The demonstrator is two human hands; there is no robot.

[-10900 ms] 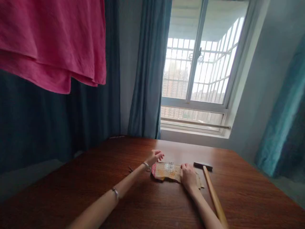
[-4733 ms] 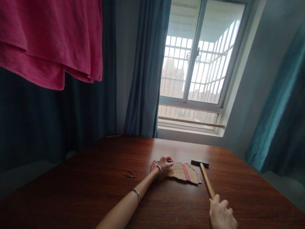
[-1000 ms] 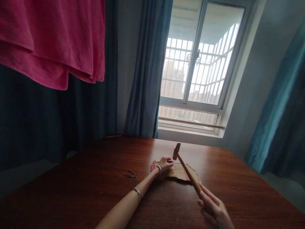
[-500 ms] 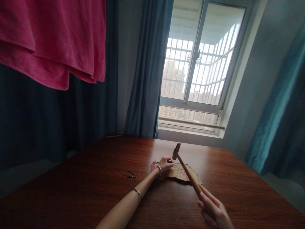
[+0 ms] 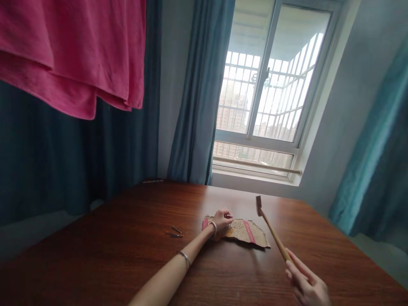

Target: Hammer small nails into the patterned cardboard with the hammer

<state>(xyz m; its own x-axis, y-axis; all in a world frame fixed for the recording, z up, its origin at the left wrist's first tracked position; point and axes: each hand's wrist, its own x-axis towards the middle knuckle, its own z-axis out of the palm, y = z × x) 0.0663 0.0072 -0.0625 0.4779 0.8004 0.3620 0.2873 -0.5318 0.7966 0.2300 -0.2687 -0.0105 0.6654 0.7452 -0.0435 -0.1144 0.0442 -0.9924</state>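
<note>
A wooden-handled hammer (image 5: 273,231) is gripped near the end of its handle by my right hand (image 5: 307,280), its head raised above the table to the right of a cardboard piece. My left hand (image 5: 222,221) rests over the left part of that flat cardboard piece (image 5: 259,239), fingers pinched together. Whatever the pinch holds is too small and hidden to make out. Many small holes or dots and pink bands mark the cardboard, and its right edge is notched. Left of my forearm lie several thin dark metal rods (image 5: 174,233) on the tabletop.
The brown wooden table (image 5: 127,255) reaches toward a barred window (image 5: 258,106). Blue curtains (image 5: 194,127) hang behind it and on the right. A pink cloth (image 5: 95,55) hangs at upper left. A thin strip (image 5: 153,181) lies at the table's far left corner.
My right hand has moved right with the hammer, its head swinging away from my left hand and uncovering the cardboard's right part. My left hand stays nearly in place.
</note>
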